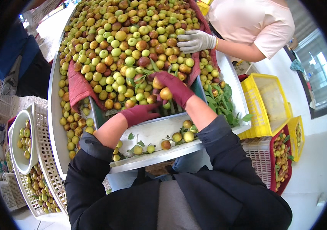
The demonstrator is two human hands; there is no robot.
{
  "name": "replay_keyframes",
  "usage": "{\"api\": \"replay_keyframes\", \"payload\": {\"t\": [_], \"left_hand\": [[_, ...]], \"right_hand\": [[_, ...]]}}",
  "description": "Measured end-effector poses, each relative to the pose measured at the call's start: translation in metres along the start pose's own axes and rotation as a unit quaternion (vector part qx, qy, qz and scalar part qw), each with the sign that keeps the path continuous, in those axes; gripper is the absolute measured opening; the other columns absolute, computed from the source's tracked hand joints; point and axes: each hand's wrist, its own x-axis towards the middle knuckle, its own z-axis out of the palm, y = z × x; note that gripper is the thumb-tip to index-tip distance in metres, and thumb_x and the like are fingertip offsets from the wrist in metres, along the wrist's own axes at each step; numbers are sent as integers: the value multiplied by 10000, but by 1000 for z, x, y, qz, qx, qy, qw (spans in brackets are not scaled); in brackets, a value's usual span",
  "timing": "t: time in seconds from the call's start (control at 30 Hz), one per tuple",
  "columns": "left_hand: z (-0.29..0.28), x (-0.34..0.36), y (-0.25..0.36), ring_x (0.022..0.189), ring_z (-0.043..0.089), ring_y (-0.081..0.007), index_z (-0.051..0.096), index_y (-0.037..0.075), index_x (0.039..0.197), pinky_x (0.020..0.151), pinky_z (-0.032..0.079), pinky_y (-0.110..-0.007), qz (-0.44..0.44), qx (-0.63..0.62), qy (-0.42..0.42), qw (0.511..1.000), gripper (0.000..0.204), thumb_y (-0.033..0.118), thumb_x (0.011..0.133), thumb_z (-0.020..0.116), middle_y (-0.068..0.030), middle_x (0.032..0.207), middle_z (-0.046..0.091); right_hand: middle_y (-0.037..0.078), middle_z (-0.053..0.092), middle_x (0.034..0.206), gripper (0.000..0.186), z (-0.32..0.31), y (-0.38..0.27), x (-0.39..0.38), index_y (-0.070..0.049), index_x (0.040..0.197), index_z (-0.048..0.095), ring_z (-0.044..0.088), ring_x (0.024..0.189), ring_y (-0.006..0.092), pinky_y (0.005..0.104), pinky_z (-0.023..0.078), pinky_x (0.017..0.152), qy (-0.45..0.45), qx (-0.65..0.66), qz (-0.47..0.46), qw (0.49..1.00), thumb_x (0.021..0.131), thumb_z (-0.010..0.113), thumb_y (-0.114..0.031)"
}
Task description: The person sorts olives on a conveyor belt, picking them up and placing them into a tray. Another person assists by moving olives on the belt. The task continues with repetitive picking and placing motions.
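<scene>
A large heap of green and reddish-brown jujubes fills the white tray in front of me. My right hand, in a dark red glove, is at the near edge of the heap. Its fingers curl round a couple of brownish jujubes. Green leaves lie beside its fingertips. Lower and to the left, my left hand, gloved alike, reaches over the slotted chute with fingers stretched out. Nothing shows in its grasp, though its palm is hidden.
Across the tray, another person's white-gloved hand rests on the fruit. Leaves pile up in the right channel. Yellow crates stand at right. A white bowl sits on a white crate at left. Red cloth lines the heap.
</scene>
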Motion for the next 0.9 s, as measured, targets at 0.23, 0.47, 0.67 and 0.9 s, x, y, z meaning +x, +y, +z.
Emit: {"api": "replay_keyframes", "payload": {"t": [0.23, 0.47, 0.67, 0.9], "left_hand": [[16, 18, -37, 1221, 524, -396, 213, 221, 1524, 1038, 391, -408, 116, -18, 88, 989, 766, 482, 903, 578, -269, 1299, 546], [8, 15, -16, 1172, 551, -408, 223, 233, 1519, 1000, 416, -416, 41, 47, 43, 997, 749, 575, 913, 498, -257, 1281, 559], [10, 20, -21, 1173, 556, -390, 178, 260, 1529, 1008, 414, -421, 37, 72, 36, 996, 769, 593, 909, 488, -252, 1309, 544], [13, 11, -15, 1166, 554, -399, 189, 245, 1528, 987, 424, -440, 56, 71, 67, 994, 753, 530, 909, 508, -260, 1288, 550]], "right_hand": [[135, 625, 1105, 502, -92, -26, -49, -117, 1265, 510, 601, 790, 204, 268, 489, 584, -17, 486, -31, 873, 963, 466, -515], [132, 630, 996, 462, -258, -11, -143, -78, 1137, 558, 598, 889, 270, 415, 526, 769, 247, 552, -244, 758, 913, 549, -482], [34, 338, 1529, 516, -403, 21, -203, -196, 1455, 343, 295, 1404, 264, 563, 250, 1112, 366, 607, -393, 585, 983, 376, -404], [144, 440, 1378, 499, -294, -2, -132, -28, 1374, 392, 429, 1264, 293, 487, 405, 1010, 319, 552, -295, 712, 957, 534, -262]]}}
